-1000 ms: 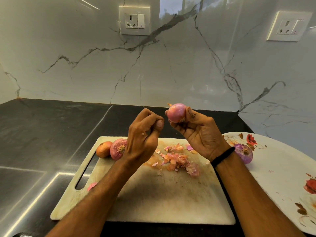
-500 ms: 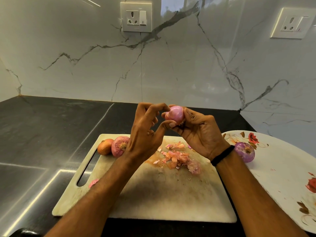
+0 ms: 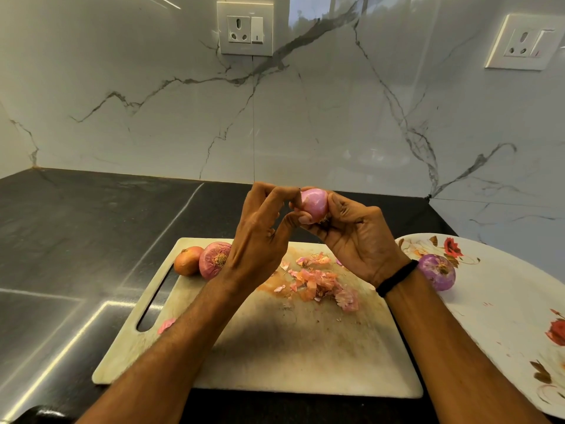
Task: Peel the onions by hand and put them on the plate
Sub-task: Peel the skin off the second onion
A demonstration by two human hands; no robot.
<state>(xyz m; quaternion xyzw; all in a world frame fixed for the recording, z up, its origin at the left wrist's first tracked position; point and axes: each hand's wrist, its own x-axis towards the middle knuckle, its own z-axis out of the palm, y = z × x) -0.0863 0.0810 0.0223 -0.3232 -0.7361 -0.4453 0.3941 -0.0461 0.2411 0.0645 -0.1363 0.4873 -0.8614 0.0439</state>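
My right hand [image 3: 354, 237] grips a small pink onion [image 3: 315, 203] above the cutting board, its root end pointing down. My left hand [image 3: 260, 237] reaches in from the left, its thumb and fingertips pinching at the onion's left side. Two unpeeled onions lie at the board's far left: an orange-brown onion [image 3: 187, 260] and a reddish onion [image 3: 213, 259]. A peeled purple onion [image 3: 437, 272] sits on the flowered white plate [image 3: 504, 301] to the right.
The pale cutting board [image 3: 305, 356] lies on a black counter, with a pile of onion skins [image 3: 318, 283] in its middle and one scrap [image 3: 166, 325] by its handle slot. A marble wall with two sockets stands behind.
My left hand, a loose fist apart from the onion a second ago, has moved right and now pinches at the onion. The right hand turned the onion slightly.
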